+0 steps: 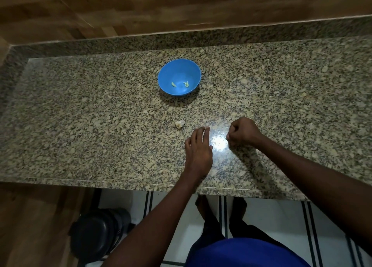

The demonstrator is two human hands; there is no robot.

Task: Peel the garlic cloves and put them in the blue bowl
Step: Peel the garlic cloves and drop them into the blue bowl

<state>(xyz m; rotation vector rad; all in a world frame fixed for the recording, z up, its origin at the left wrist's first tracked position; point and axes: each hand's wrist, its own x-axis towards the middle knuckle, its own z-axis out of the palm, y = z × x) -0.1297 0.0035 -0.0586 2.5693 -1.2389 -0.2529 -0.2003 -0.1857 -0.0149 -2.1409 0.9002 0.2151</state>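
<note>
Speckled granite desk [281,85]. Round blue bowl [179,65], three peeled cloves [186,83] inside. One papery garlic piece [180,124]. Left hand [199,152] fingers flat, spread; right hand [242,131] curled, contents unclear.

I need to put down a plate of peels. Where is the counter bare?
Bare granite countertop lies left of the round blue plastic bowl and right of it. It is crowded near the pale garlic piece, left hand and right hand.

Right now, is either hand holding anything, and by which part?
The left hand lies flat on the counter, holding nothing. The right hand is curled; anything inside cannot be told.
</note>
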